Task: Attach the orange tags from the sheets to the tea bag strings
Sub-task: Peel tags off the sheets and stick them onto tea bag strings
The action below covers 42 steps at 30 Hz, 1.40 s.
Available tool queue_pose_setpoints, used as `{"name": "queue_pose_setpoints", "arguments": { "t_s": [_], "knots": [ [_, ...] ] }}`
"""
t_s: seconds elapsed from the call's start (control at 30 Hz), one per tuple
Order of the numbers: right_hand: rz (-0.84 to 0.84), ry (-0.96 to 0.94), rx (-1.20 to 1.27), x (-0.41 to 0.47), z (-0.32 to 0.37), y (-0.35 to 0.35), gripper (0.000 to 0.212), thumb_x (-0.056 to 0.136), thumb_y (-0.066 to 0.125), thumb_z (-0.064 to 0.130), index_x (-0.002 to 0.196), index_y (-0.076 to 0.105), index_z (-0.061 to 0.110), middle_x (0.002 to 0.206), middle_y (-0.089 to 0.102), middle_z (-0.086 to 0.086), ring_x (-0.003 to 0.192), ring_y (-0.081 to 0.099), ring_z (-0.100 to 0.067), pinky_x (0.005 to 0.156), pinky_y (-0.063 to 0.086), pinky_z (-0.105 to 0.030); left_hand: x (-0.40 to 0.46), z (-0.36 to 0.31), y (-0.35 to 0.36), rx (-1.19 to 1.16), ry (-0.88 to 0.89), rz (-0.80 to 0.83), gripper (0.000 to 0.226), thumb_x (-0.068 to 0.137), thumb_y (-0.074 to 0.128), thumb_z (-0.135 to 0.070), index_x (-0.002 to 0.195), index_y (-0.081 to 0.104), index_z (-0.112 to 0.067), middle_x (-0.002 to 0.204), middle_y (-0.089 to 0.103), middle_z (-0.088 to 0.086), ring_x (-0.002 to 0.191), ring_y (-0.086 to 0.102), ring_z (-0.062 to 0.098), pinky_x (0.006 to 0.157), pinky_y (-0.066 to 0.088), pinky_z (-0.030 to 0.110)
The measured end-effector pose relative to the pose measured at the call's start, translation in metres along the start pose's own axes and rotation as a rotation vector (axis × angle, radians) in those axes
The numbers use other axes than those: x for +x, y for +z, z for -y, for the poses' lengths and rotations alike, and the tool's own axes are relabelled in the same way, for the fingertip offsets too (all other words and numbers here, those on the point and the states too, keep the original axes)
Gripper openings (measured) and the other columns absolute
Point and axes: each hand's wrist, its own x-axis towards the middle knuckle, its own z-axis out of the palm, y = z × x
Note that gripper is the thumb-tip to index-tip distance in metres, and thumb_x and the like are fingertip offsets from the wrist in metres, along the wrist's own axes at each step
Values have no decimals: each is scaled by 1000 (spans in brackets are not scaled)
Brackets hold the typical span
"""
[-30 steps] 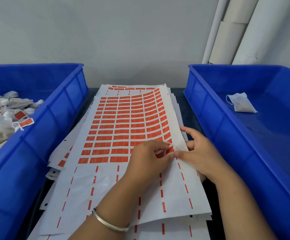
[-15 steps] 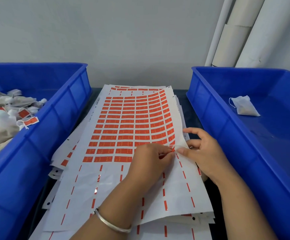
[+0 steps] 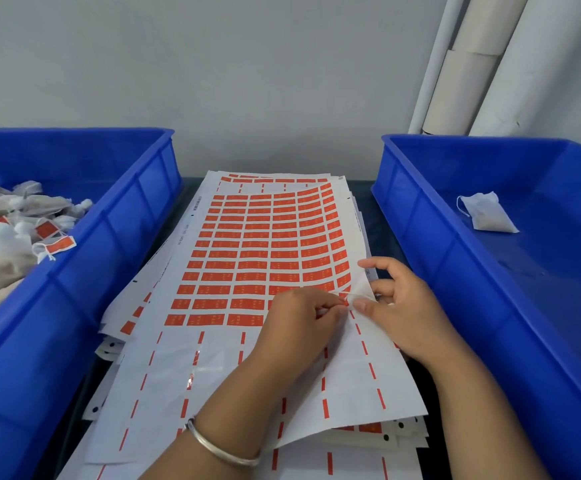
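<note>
at the sheet's (image 3: 247, 368) right edge your left hand (image 3: 296, 327) and right hand (image 3: 403, 313) pinch a white string (image 3: 356, 292); your fingers hide the tag underneath.

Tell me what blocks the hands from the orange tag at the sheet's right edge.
Nothing visible does. The left hand and right hand already meet at the top sheet's right edge, where their fingertips pinch an orange tag and a thin white string.
</note>
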Motion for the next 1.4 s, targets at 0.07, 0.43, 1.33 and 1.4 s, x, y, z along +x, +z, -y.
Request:
{"name": "queue_pose_setpoints", "arguments": {
  "t_s": [0.07, 0.43, 1.33, 1.4],
  "knots": [
    [3, -3, -8, -1, 0, 0, 38, 82, 71, 21, 100, 49, 47, 94, 70, 21, 77, 70, -1, 55, 56, -20, 0, 1, 1, 4, 9, 4, 21, 90, 59, -30, 107, 71, -27, 97, 65, -21, 75, 60, 3, 59, 40, 3],
    [-9, -25, -55, -1, 3, 1, 41, 83, 70, 25, 100, 45, 52, 108, 68, 14, 85, 69, -8, 68, 60, -31, 1, -1, 0, -171, -113, -38, 11, 88, 61, -30, 80, 64, -38, 71, 60, -25, 64, 60, 6, 48, 38, 0],
    [-74, -80, -38, -2, 4, 3, 51, 77, 76, 27, 99, 43, 58, 91, 70, 19, 76, 70, -2, 55, 56, -19, -2, 1, -2, 87, 139, -117, 24, 85, 64, -35, 105, 73, -24, 95, 65, -19, 72, 55, -5, 65, 38, 3],
    [-62, -84, -41, -3, 4, 3, 49, 78, 75, 26, 100, 45, 57, 95, 70, 19, 78, 70, -3, 56, 56, -19, -1, 1, -2, 62, 107, -93, 20, 86, 63, -34, 101, 73, -25, 87, 59, -27, 72, 56, -3, 62, 38, 3]
  ]
}}
